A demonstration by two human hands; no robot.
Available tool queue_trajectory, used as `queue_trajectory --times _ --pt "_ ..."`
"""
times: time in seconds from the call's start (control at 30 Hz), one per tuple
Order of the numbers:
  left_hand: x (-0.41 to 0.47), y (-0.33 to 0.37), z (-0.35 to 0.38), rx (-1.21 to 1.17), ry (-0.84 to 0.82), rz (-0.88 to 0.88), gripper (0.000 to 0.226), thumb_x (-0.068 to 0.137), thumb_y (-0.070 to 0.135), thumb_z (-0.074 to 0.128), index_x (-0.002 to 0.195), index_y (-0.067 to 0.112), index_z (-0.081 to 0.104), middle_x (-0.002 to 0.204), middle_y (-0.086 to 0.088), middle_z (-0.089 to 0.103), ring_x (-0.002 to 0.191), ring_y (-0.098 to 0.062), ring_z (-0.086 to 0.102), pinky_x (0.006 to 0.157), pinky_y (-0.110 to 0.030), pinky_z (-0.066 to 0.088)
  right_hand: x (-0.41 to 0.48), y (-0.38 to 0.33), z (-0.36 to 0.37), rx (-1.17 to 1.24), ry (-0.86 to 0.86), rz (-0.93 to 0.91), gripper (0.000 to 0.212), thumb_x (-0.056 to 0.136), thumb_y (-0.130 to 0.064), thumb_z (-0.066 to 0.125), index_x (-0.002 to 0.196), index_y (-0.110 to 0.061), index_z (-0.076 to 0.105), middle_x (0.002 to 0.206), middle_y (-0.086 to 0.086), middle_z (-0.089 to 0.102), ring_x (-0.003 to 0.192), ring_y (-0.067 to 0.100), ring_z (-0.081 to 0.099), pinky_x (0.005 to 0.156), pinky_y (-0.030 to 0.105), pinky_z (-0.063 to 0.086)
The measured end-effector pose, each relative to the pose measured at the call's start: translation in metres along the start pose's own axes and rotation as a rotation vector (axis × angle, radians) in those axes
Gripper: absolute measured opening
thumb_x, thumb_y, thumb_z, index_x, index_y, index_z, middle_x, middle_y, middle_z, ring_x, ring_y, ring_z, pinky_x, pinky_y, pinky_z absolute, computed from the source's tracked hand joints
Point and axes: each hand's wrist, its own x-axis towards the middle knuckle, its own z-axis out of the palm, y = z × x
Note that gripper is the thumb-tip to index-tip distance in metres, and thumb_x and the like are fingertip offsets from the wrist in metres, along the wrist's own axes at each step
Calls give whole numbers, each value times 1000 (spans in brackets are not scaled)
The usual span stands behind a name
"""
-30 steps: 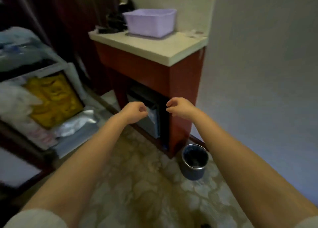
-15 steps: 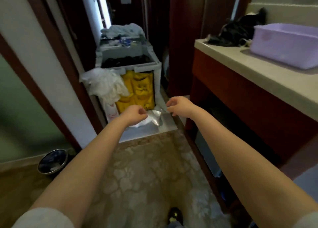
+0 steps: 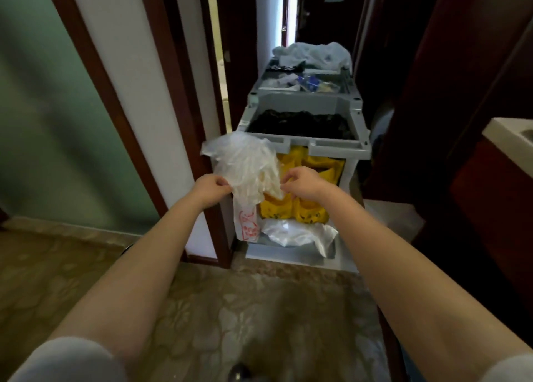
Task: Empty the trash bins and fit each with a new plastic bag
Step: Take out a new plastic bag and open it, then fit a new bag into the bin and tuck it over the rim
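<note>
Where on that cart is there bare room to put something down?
Only the front strip of the bottom shelf, before the crumpled plastic. The top tray is cluttered, the bin full, white bags hang at the left corner. The floor before the cart is bare.

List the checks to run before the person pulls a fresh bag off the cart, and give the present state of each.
1. Left hand pinches the white plastic bags: ok.
2. Right hand pinches the right edge of the same bundle: ok.
3. The bundle hangs at the left front corner of the grey cart, within reach of both hands: ok.
4. A single bag is separated from the bundle: cannot tell, the layers blur together.
5. A trash bin is in view to take the bag: not ok, none plainly shows.
</note>
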Motion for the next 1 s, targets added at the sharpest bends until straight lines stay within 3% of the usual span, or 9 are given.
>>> queue_trajectory --times 0.1,0.27,0.37,0.47,0.53,0.63,0.7,0.83,1.0 --pt "61 -14 -2 -50 45 -41 13 87 20 63 95 10 62 107 -14 65 100 -32 63 88 -41 51 59 0 6 -37 -13 -3 19 93 -23 61 108 -14 65 105 8 65 83 20 64 61 26 48" --pt "166 -20 -6 -27 76 -68 70 85 30 67 143 6 36 142 -19 38 122 -33 49 97 -36 47 162 -7 -1 -147 -54 21 13 92 -24 61 104 -19 64 104 6 65 83 19 67 73 30 54" --pt "214 -23 3 9 26 -98 93 81 48 69 150 9 20 153 -16 23 137 -32 32 108 -37 35 213 -15 -7 -234 -57 18 20 93 -26 59 111 -18 63 113 3 60 99 23 63 87 36 53" --pt "251 -27 17 63 -57 -172 110 75 60 69 153 15 6 159 -14 9 145 -31 14 112 -39 27 254 -19 -3 -244 -86 11 20 94 -29 59 112 -20 62 114 4 62 97 23 63 90 40 53" --pt "263 -28 29 95 -74 -200 113 75 60 69 153 20 -2 160 -13 -5 147 -31 4 113 -39 26 276 -18 2 -323 -138 -11 24 95 -31 58 117 -21 60 117 4 62 100 22 62 91 38 52" --pt "281 -30 40 152 1 -202 111 77 53 71 153 24 -6 158 -11 -16 146 -32 7 109 -39 32 306 -12 3 -339 -147 -64 32 94 -30 58 125 -20 58 127 3 57 113 22 56 94 33 48" --pt "292 -33 42 154 63 -214 100 83 42 69 153 23 0 159 -11 -8 146 -31 12 109 -38 32 328 -6 2 -298 -146 -86 34 93 -29 60 126 -20 57 130 2 55 115 21 54 95 33 48" --pt "309 -35 34 36 204 -207 66 90 23 61 147 11 30 147 -14 38 132 -28 39 108 -33 32 369 0 -1 -216 -193 -168 39 93 -25 61 131 -21 53 129 2 52 111 18 53 86 29 47" --pt "306 -16 20 -9 214 -189 67 84 44 68 138 12 44 134 -5 51 122 -23 49 102 -33 39 414 3 9 -251 -392 -340 57 87 -26 69 139 -25 44 129 3 50 102 14 51 84 27 47"
